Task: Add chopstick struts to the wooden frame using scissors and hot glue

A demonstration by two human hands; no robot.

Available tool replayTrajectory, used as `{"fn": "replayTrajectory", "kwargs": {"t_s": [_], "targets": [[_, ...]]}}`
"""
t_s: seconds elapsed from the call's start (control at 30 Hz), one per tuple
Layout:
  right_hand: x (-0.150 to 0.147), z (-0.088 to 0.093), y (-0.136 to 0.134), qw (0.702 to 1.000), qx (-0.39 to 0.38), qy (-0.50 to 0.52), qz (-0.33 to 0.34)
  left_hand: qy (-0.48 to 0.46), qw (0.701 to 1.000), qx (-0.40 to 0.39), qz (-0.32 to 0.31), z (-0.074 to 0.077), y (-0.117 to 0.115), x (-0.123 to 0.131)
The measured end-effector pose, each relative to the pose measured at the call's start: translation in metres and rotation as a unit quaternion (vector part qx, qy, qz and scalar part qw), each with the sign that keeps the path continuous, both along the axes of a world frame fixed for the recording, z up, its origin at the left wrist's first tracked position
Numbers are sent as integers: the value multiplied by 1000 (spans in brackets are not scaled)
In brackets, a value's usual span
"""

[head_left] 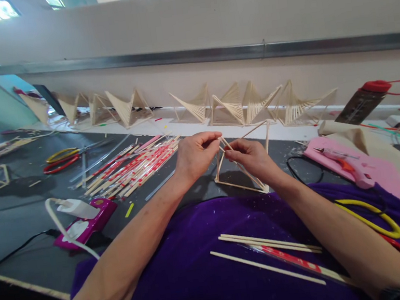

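A small open frame of chopsticks [240,184] stands on the dark table in front of me. My left hand [198,156] pinches the upper end of its sticks between thumb and fingertips. Close beside it, my right hand [251,157] is closed on a slanting chopstick [245,173] of the same frame, just below that upper end. The fingers partly cover the joint. On the purple cloth over my lap lie loose chopsticks [267,268] and a red-and-clear wrapped pair of chopsticks [289,258].
Wrapped chopsticks [139,164] lie left of the frame, with scissors [63,159] beyond. A power strip [87,224] sits nearer. To the right are a pink glue gun [348,166], yellow-handled scissors [371,214] and a bottle [362,103]. Finished stick models [229,107] line the wall.
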State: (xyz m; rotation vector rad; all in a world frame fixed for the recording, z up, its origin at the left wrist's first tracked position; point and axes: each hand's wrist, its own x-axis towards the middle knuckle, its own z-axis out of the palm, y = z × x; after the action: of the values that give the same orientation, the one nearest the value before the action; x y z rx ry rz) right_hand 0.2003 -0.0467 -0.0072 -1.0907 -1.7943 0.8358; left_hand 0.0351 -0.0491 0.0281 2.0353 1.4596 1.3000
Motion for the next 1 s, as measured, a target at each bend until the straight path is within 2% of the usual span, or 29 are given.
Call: {"fn": "replayTrajectory", "kwargs": {"t_s": [0.17, 0.47, 0.7, 1.0], "targets": [[-2, -2, 4, 999, -32, 15, 20, -10, 1000, -3, -16, -3, 2, -1], [-2, 4, 0, 998, 4, -51, -35, -11, 1000, -13, -21, -3, 1, 0], [0, 8, -3, 997, 16, -50, -49, -47, 998, -46, -20, 0, -1, 2], [1, 3, -6, 998, 27, -27, -47, -22, 998, -46, -26, -1, -1, 0]]}}
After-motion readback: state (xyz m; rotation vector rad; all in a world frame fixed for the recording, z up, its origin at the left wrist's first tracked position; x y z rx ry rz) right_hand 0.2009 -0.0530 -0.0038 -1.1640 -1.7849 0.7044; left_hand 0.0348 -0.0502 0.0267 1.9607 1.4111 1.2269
